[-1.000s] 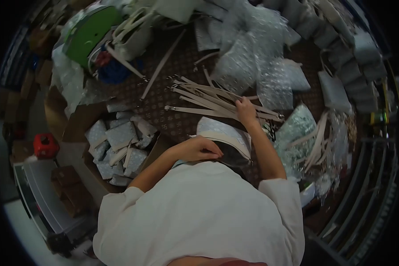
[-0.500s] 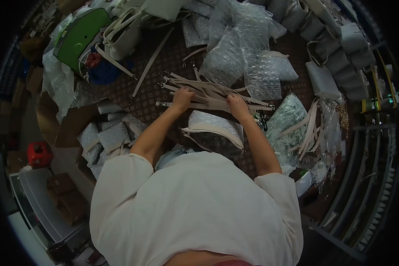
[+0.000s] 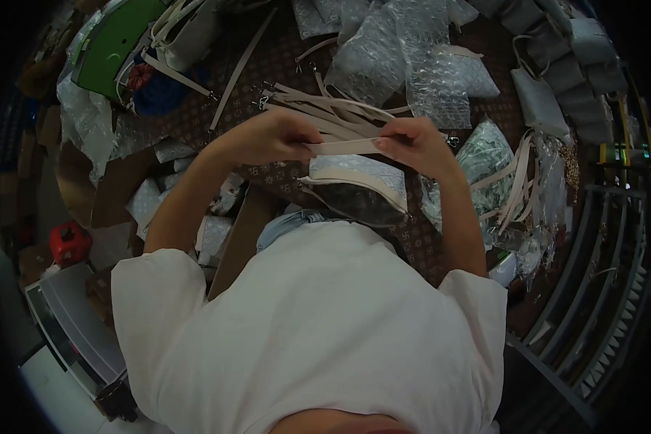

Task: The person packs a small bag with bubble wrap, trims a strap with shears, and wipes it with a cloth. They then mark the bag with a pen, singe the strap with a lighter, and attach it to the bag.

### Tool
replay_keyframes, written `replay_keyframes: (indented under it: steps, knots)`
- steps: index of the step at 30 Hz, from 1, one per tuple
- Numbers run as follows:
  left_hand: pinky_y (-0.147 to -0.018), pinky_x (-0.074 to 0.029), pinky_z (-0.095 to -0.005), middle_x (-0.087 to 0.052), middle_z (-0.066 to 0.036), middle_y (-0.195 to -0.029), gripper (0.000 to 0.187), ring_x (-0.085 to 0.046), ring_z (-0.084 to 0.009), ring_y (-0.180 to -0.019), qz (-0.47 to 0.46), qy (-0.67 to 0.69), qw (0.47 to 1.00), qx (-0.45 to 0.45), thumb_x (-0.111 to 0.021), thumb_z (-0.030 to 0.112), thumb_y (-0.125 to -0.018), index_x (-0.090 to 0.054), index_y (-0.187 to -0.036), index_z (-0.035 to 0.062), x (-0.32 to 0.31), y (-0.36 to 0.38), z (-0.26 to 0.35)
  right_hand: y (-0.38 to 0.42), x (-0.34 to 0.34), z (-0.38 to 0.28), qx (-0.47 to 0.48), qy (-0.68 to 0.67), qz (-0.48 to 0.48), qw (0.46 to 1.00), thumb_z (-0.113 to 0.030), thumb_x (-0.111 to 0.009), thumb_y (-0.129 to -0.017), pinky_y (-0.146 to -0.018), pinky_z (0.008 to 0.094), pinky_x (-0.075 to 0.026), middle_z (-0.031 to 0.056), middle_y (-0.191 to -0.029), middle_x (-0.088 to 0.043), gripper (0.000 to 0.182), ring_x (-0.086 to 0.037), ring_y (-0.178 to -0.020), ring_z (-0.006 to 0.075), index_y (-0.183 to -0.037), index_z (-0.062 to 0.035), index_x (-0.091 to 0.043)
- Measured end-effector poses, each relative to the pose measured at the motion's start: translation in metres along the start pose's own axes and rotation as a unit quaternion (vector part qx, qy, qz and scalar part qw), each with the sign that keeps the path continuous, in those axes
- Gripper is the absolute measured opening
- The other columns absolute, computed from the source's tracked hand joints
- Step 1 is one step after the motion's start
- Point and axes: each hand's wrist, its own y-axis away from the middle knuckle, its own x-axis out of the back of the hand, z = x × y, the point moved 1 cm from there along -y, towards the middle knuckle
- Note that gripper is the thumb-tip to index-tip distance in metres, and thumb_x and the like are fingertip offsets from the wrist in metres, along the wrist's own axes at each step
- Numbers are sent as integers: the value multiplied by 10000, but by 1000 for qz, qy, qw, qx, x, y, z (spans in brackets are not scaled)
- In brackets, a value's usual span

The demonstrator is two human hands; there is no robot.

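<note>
A beige bag strap (image 3: pixel 346 147) is stretched level between my two hands, raised toward me. My left hand (image 3: pixel 278 136) pinches its left end and my right hand (image 3: pixel 412 142) pinches the right. Behind them a bundle of similar beige straps (image 3: pixel 333 107) with metal clasps lies on the brown patterned table (image 3: pixel 282 54). Just below the held strap sits a light grey patterned pouch bag (image 3: pixel 358 173) with a beige band and a dark opening facing me.
Bubble wrap (image 3: pixel 434 58) covers patterned bags at the back. Grey bags (image 3: pixel 542 105) line the back right. More straps (image 3: pixel 517 184) lie at right near crumpled plastic (image 3: pixel 484 155). A cardboard box (image 3: pixel 79 184) with wrapped items stands left; a green case (image 3: pixel 112 50) lies back left.
Both hands have lifted from the strap bundle toward me, now holding one strap taut between them. The camera view has shifted slightly.
</note>
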Motion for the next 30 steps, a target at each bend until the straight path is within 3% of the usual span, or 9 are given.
replay_keyframes:
  steps: [2,4,8,10,11,13,16,25,30]
  knots:
    - [-644,-476,-224,-621,-32,-787,172,-572,-90,-710,0,16,1000,-1,-632,23,-790,-611,-952,-33,-2,14,8,12,13,-3,0,-13,-10,1000,-126,-618,-830,-474,197,-364,2,-597,-519,166,-453,-532,43,-762,21,-583]
    - [-683,-483,-223,-639,-51,-812,184,-599,-100,-753,17,190,980,49,-615,7,-800,-600,-976,-46,-2,26,16,19,21,-4,13,-39,25,999,-129,-617,-833,-468,193,-351,-6,-597,-511,180,-447,-530,37,-737,18,-573]
    - [-717,-482,-213,-646,-75,-840,206,-615,-102,-796,-18,162,986,21,-596,15,-818,-586,-1015,-45,-8,33,28,24,17,-12,25,-66,7,997,-116,-642,-812,-468,197,-353,-8,-595,-514,147,-446,-536,40,-760,14,-597]
    - [-650,-470,-193,-630,-56,-776,170,-597,-81,-731,0,72,996,-60,-559,55,-857,-582,-1005,-28,-15,31,33,22,14,-19,26,-29,3,999,-121,-633,-819,-464,199,-348,-5,-593,-510,154,-445,-533,42,-755,13,-592]
    - [-650,-470,-193,-630,-56,-776,170,-597,-81,-731,0,72,996,-60,-559,55,-857,-582,-1005,-28,-17,29,36,20,11,-23,29,9,-1,1000,-126,-625,-825,-460,200,-342,-2,-590,-507,161,-445,-530,43,-749,11,-586]
    - [-567,-431,-209,-573,-15,-666,149,-515,-67,-616,-28,111,992,47,-536,129,-886,-568,-922,-12,-23,24,41,14,3,-30,37,36,-10,999,-121,-633,-816,-456,205,-344,3,-591,-509,149,-449,-528,51,-755,8,-589]
    - [-543,-397,-206,-554,-3,-645,176,-461,-62,-573,-34,120,990,64,-493,154,-909,-556,-864,-5,-29,19,45,3,-10,-42,58,84,-50,994,-103,-644,-798,-451,216,-350,17,-594,-517,124,-459,-520,71,-762,4,-593]
    - [-551,-391,-204,-578,-14,-713,197,-440,-51,-604,-24,207,978,27,-488,89,-895,-595,-1027,-10,-36,32,43,5,-11,-44,103,50,-55,992,-81,-665,-761,-453,236,-356,33,-590,-531,102,-481,-508,105,-756,-11,-591]
    - [-537,-381,-188,-579,-13,-686,182,-439,-44,-579,-8,223,974,51,-504,101,-892,-615,-988,-7,-37,28,47,7,-12,-40,110,57,-54,991,-100,-665,-768,-459,232,-363,28,-599,-542,114,-489,-509,109,-748,-18,-589]
